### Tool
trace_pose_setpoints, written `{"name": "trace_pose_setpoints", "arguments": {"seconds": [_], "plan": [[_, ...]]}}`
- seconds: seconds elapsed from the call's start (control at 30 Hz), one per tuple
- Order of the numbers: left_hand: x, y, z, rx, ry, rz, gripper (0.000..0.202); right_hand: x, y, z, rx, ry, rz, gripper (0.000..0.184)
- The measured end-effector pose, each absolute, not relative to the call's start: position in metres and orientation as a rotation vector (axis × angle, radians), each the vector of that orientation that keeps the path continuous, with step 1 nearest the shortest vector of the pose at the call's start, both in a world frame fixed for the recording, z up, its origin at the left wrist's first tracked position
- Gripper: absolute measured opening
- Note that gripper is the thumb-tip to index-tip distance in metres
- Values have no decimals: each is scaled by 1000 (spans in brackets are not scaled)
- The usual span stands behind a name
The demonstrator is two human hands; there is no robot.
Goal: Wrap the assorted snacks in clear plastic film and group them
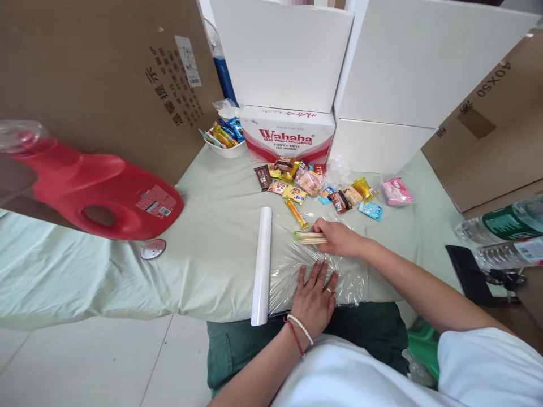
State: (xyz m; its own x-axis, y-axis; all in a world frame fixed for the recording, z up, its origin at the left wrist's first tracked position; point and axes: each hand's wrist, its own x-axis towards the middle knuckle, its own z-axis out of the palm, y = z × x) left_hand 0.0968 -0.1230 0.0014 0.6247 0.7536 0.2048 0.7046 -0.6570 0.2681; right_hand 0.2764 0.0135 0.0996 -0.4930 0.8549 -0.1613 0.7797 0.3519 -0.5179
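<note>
A white roll of plastic wrap [262, 265] lies on the cloth-covered table, with clear film [282, 277] pulled out to its right. My left hand [314, 297] rests flat on this film near the table's front edge, fingers spread. Just beyond it, my right hand [339, 237] is closed around a bundle of pale wooden chopsticks [311, 237] with green at the left end. The bundle is over the film, held roughly level; whether it touches the film I cannot tell. A yellow wrapped snack bar [297, 213] lies just past the bundle.
Wrapped snacks [311, 182] are scattered before a Wahaha carton [288, 135]. A white bowl of snacks [229, 151] stands at the back left. A red jug [110, 195] lies at left near a round lid [153, 249]. Bottles [509, 223] and a black phone-like object [462, 265] are at right.
</note>
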Motion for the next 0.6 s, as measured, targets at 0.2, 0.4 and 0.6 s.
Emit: {"name": "trace_pose_setpoints", "arguments": {"seconds": [0.2,0.4,0.6], "plan": [[99,-123,1,2682,1219,427,52,271,-4,63,-1375,-2637,406,32],[100,-123,3,2667,1226,401,53,285,-9,59,-1332,-2596,597,58],[101,-122,7,2658,1223,378,51,280,-13,64,-1371,-2663,541,62]]}}
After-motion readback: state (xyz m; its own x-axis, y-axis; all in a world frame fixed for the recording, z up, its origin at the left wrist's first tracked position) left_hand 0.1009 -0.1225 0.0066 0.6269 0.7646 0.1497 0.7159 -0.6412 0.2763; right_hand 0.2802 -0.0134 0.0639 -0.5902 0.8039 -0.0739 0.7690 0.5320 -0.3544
